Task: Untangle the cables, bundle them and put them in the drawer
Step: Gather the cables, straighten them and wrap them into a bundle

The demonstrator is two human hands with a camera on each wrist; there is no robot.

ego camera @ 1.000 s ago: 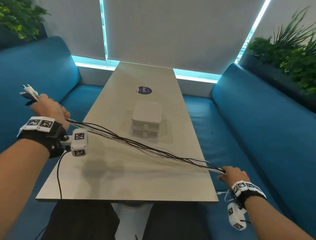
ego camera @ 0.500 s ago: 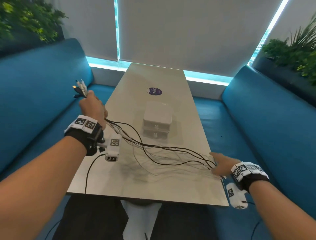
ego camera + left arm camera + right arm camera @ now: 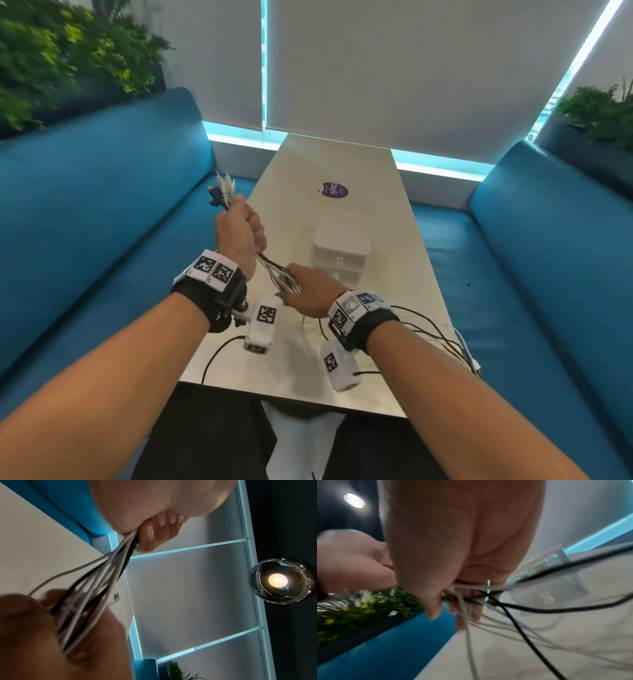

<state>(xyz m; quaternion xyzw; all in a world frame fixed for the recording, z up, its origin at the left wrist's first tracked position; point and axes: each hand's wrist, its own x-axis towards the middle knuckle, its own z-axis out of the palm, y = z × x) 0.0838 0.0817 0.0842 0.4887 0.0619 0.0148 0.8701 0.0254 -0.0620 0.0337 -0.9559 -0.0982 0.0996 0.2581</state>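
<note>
Several thin black and white cables (image 3: 275, 274) run as one bunch between my two hands above the near part of the table. My left hand (image 3: 241, 229) grips the bunch in a fist, with the connector ends (image 3: 222, 190) sticking up out of it. In the left wrist view its curled fingers (image 3: 149, 534) hold the cables (image 3: 102, 577). My right hand (image 3: 310, 291) holds the same bunch just below the left. The right wrist view shows its fingers (image 3: 435, 608) round the cables (image 3: 465, 601). Slack loops (image 3: 442, 339) trail over the table's right edge. The white drawer unit (image 3: 340, 250) stands mid-table, drawers closed.
The long grey table (image 3: 342, 164) runs away from me, with a purple sticker (image 3: 334, 190) beyond the drawer unit. Blue bench seats (image 3: 102, 222) flank both sides. Plants (image 3: 68, 51) stand behind the benches. A wrist camera lead (image 3: 219, 353) hangs over the near edge.
My hands were far apart with the cables pulled taut. The right hand has slid along the bunch up to the left hand, and the slack now hangs in loops at the right.
</note>
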